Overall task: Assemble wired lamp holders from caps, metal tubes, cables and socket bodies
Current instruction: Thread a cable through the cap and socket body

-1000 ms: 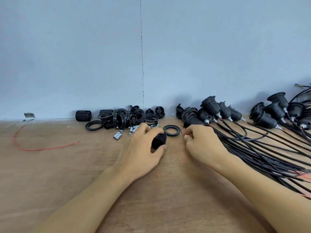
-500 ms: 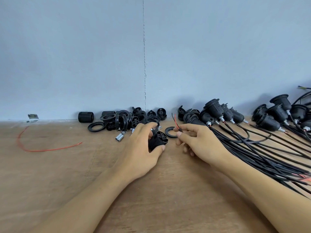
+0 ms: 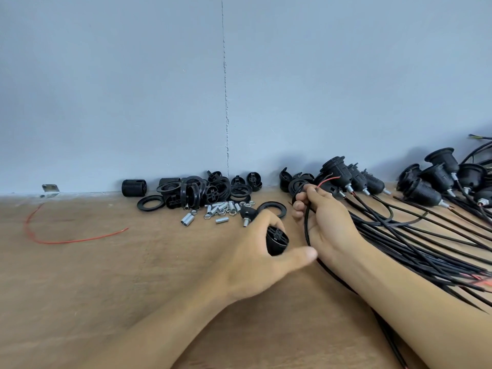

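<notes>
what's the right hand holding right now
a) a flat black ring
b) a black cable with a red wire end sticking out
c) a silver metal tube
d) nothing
b: the right hand has its fingers curled round a black cable whose red wire tip pokes out above the fist, while the left hand grips a socket body.

socket body: black, in left hand | cable: black, in right hand
</notes>
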The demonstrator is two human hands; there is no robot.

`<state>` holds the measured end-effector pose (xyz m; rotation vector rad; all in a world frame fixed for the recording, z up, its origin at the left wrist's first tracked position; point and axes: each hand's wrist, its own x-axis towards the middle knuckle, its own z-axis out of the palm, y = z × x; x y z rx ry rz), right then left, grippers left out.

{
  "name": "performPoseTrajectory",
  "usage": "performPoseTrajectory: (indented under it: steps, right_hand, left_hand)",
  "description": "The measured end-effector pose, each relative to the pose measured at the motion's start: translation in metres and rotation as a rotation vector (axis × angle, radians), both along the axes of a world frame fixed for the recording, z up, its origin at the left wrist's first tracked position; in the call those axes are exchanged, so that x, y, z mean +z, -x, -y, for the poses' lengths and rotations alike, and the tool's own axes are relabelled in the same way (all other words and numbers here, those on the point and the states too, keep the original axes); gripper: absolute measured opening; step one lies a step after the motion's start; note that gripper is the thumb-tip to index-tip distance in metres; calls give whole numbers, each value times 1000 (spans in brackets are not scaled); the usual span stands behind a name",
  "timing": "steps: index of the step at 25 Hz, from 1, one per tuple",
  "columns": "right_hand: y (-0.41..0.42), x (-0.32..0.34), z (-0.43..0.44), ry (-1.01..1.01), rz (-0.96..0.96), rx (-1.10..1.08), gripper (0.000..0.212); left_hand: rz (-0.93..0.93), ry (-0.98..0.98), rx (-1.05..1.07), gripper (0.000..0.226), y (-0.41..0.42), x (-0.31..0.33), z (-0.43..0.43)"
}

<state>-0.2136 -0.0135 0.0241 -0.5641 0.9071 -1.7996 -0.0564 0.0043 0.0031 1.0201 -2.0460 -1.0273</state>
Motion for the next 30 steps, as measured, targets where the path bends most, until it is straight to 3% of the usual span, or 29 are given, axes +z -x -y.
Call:
performPoseTrajectory:
  steps: [2,4,6,12,14,17,19,21,26,30]
  right_hand:
    - [-1,1,1,-3,103,-15,19]
    - [-6,3,1,14,150,46,17]
    - [-13,2,-2,23,78,147,13]
    - [-23,3,-11,90,-322,337,11]
    - [-23,2,-13,108,-454,316,14]
    - [-20,-10,-16,44,-856,166,26]
    - [-15,-15,-14,-39,-886,138,34]
    - [-7,-16,-11,-107,-878,152,29]
    - [21,-19,-6,-220,-1581,-88,31]
    - [40,-18,-7,11,-1807,-51,41]
  left_hand:
    - [127,124,55,54,9,-3,-5]
    - [47,115,74,50,16,-6,-6]
    - [-79,-1,72,46,16,-6,-4]
    - [-338,-242,92,35,10,-1,3]
    - [-397,-268,99,35,11,-2,4]
    - [-499,-320,169,36,8,-2,10]
    - [-586,-346,210,32,3,1,15]
    - [-719,-346,320,28,-5,3,24]
    - [-1002,-398,518,31,-25,7,41]
    - [-985,-449,434,26,-23,8,38]
